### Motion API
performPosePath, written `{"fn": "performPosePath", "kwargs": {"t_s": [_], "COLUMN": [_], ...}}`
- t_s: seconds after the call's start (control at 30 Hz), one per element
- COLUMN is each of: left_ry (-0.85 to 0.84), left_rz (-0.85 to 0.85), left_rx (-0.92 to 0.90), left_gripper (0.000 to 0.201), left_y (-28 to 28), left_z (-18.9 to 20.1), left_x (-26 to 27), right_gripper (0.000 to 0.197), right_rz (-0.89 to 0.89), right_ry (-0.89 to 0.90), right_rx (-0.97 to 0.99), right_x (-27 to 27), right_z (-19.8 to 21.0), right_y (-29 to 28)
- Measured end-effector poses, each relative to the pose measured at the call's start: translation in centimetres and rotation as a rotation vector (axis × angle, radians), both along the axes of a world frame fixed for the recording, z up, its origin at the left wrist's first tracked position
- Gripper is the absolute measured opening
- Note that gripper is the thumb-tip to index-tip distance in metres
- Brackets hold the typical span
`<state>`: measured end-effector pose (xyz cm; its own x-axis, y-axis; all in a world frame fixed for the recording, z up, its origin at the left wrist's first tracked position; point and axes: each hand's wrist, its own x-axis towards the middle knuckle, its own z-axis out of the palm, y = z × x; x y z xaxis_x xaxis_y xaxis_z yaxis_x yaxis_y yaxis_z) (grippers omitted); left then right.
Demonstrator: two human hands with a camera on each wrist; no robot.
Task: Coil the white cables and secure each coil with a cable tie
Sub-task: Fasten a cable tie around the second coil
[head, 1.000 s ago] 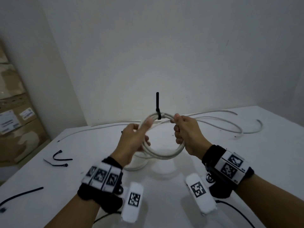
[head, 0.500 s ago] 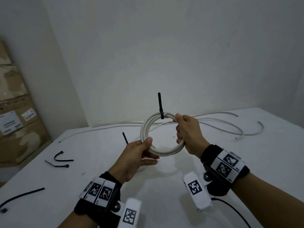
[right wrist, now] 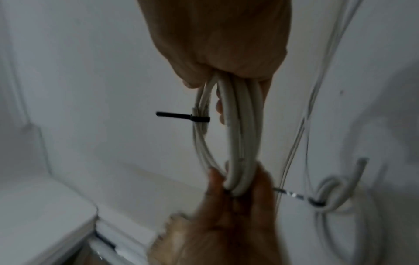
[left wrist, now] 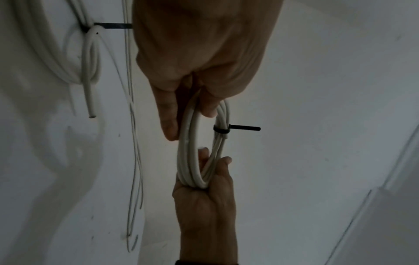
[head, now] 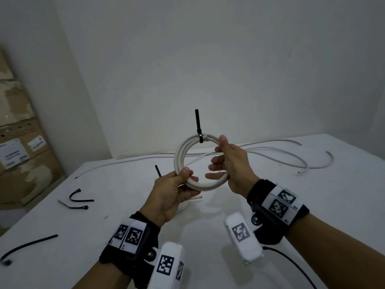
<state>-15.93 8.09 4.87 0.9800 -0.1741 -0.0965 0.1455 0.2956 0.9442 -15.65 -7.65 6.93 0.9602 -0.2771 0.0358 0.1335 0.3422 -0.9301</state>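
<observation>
The tabletop [head: 312, 205] still carries most of the unfinished work: long white loose cables [head: 270, 152] trail across its far side from about ten o'clock round to two o'clock, uncoiled and untied. Nearer, just under the left hand, a second coil [left wrist: 88, 53] lies flat with a black tie cinched round it, its tail sticking up at about eleven o'clock of that hand — so, by my reading, at least one bundle is already finished. Held up above the middle of the tabletop is the coil in hand [head: 181, 155], several turns of white cable. The left hand [head: 170, 195] has its grip closed on the ring's lower edge at about seven o'clock, thumb over the strands; the right hand [head: 233, 165] grasps the opposite side at about three o'clock, thumb on top and fingers passed through the loop. A black cable tie [head: 199, 130] already binds this coil at twelve o'clock, its tail standing straight up. I judge this coil secured and only needing to be set down, perhaps with the tail snugged. Spare ties [head: 80, 200] wait at nine o'clock, and one more [head: 29, 246] lies at eight o'clock — enough, it seems, for the cables left.
</observation>
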Motion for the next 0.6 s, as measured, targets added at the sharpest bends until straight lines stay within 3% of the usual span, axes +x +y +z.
{"fn": "performPosePath", "kwargs": {"t_s": [0.07,0.3,0.37,0.47,0.53,0.6], "left_ry": [0.041,0.17,0.227,0.258,0.264,0.263], "left_rz": [-0.027,-0.145,-0.125,-0.025,0.011,0.016], "left_rx": [-0.083,-0.293,-0.368,-0.381,-0.379,-0.364], "left_gripper": [0.019,0.011,0.011,0.026,0.032,0.033], "left_y": [0.0,0.6,0.7,0.8,0.9,1.1], "left_z": [-0.2,1.0,0.9,0.4,0.2,0.0], "left_x": [-0.1,0.6,1.0,1.5,1.6,1.5], "right_gripper": [0.041,0.041,0.039,0.037,0.027,0.013], "right_rz": [0.036,0.104,0.116,0.04,-0.015,-0.031], "right_ry": [0.021,0.05,0.064,0.066,0.021,-0.002], "right_rx": [0.095,0.128,-0.047,-0.475,-0.729,-0.838], "right_x": [-0.1,0.0,0.0,-0.4,-0.5,-0.2], "right_z": [0.4,-1.3,-1.7,-2.1,-2.4,-2.6], "right_y": [-0.1,0.3,0.8,1.3,1.4,1.4]}}
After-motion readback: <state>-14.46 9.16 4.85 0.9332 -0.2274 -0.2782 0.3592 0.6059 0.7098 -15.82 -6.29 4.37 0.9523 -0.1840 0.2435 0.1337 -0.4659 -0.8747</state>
